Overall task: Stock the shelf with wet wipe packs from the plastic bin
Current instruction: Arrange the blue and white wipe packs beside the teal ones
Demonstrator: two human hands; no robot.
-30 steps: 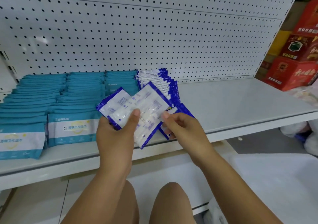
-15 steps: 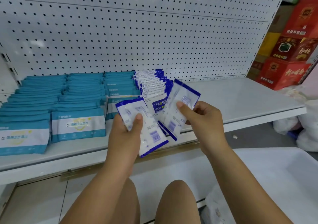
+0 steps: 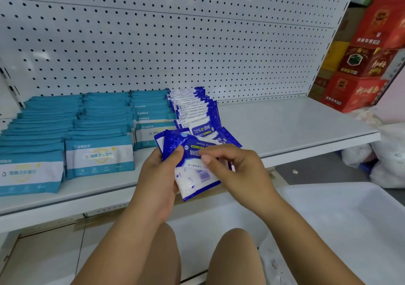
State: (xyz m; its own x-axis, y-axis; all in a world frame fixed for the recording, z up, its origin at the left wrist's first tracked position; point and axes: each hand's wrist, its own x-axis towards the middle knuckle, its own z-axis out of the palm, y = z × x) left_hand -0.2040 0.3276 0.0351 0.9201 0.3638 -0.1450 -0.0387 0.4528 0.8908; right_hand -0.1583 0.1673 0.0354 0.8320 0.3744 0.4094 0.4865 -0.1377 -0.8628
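My left hand grips a small stack of dark-blue and white wet wipe packs in front of the white shelf. My right hand pinches the top pack of that stack, blue printed side up and upside down to me. Behind my hands a row of the same blue packs stands on the shelf. Three rows of teal packs fill the shelf's left part. The white plastic bin lies below at the right, its inside mostly out of view.
A white pegboard backs the shelf. Red and yellow cartons are stacked at the far right. White plastic bags lie on the floor by the bin. My bare knees are at the bottom centre.
My right hand had lifted one pack off to the right; now it has brought it back onto the stack in my left hand, blue side up. The view shifted slightly left.
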